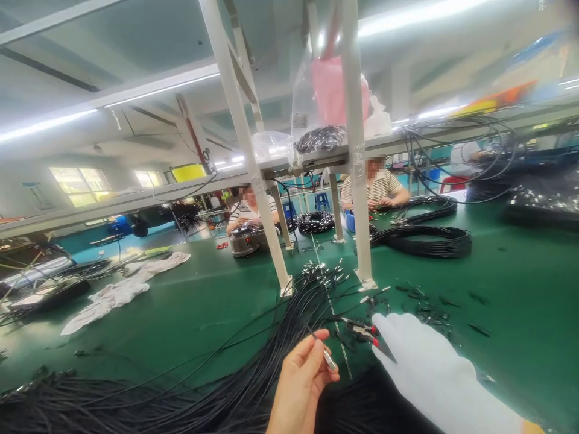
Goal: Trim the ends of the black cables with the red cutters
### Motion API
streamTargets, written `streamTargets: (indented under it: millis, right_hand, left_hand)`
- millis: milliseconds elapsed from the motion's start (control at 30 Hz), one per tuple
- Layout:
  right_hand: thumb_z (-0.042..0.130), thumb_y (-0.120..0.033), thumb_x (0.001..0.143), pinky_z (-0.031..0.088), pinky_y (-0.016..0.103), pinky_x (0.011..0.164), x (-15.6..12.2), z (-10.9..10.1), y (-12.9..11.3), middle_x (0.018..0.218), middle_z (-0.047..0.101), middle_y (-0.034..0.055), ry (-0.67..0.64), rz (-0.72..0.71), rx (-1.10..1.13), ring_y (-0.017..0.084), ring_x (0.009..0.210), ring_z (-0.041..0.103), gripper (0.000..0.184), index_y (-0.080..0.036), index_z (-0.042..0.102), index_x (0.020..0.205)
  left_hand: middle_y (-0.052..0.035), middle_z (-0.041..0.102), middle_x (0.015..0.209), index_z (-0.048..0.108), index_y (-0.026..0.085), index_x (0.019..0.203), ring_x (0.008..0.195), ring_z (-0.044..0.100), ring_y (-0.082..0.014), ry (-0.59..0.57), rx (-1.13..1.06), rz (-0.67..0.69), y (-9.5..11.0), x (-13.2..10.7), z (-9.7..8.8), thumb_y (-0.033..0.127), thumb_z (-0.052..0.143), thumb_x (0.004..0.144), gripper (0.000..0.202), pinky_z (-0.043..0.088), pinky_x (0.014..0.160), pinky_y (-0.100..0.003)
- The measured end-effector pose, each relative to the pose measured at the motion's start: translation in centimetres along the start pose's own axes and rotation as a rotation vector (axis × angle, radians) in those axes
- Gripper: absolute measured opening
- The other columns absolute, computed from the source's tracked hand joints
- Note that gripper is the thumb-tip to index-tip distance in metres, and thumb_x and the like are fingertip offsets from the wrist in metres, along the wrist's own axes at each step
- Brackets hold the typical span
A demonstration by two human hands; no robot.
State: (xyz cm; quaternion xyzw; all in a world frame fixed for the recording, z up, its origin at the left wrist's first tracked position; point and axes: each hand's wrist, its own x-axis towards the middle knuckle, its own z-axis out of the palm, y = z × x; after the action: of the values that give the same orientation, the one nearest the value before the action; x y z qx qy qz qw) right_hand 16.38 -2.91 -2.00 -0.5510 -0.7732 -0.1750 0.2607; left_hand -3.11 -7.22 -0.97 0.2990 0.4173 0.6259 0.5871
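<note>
The metal plug [330,360] sits over the table [212,295] in the left hand [305,374], its long axis slanted, tip toward the lower right and cable [311,330] toward the upper left. The left grip pinches it between thumb and fingers, while the gloved right hand [420,361] grasps pliers [363,330] aimed leftward. That hand hides the pliers' rear, and the cable's far run is lost among other cables [296,313]
</note>
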Motion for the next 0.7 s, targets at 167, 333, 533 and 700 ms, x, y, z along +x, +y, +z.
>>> streamTargets:
  millis: [167,333,533,700]
  right_hand:
    - [0.039,-0.042,0.095,0.05,0.033,0.058,2.2,-1.9,1.7,0.084,0.074,0.0036,-0.354,0.202,0.211,0.023,0.072,0.07,0.034,-0.029,0.07,0.095]
    - [0.044,-0.046,0.091,0.052,0.043,0.084,1.6,-3.3,1.2,0.115,0.071,0.0029,-0.532,0.241,0.309,0.028,0.102,0.068,0.036,-0.035,0.067,0.115]
    - [0.043,-0.04,0.089,0.052,0.043,0.07,-1.0,-3.3,-1.2,0.105,0.074,0.0054,-0.517,0.044,0.275,0.03,0.09,0.069,0.03,-0.033,0.071,0.096]
    - [0.045,-0.039,0.088,0.046,0.038,0.065,-0.5,-4.1,-1.4,0.09,0.074,0.0032,-0.57,-0.005,0.273,0.027,0.08,0.068,0.025,-0.031,0.068,0.084]
  left_hand:
    - [-0.0024,0.066,0.066,0.077,0.011,0.092,0.059,0.055,-0.0091,-0.011,0.066,0.001,0.2,0.0,-0.3,0.04,0.089,0.061,0.044,0.043,0.059,-0.022]
    - [-0.0038,0.068,0.074,0.077,0.012,0.093,0.063,0.054,-0.0082,-0.01,0.028,0.019,0.6,-0.6,0.1,0.032,0.088,0.066,0.035,0.045,0.064,-0.022]
    - [-0.0031,0.066,0.074,0.076,0.011,0.09,0.064,0.054,-0.0085,-0.01,0.034,0.055,1.1,-0.9,0.5,0.035,0.087,0.066,0.036,0.045,0.065,-0.022]
    - [-0.0001,0.061,0.067,0.076,0.013,0.086,0.064,0.055,-0.0093,-0.014,0.039,0.074,1.5,-1.0,0.7,0.035,0.086,0.067,0.031,0.045,0.065,-0.022]
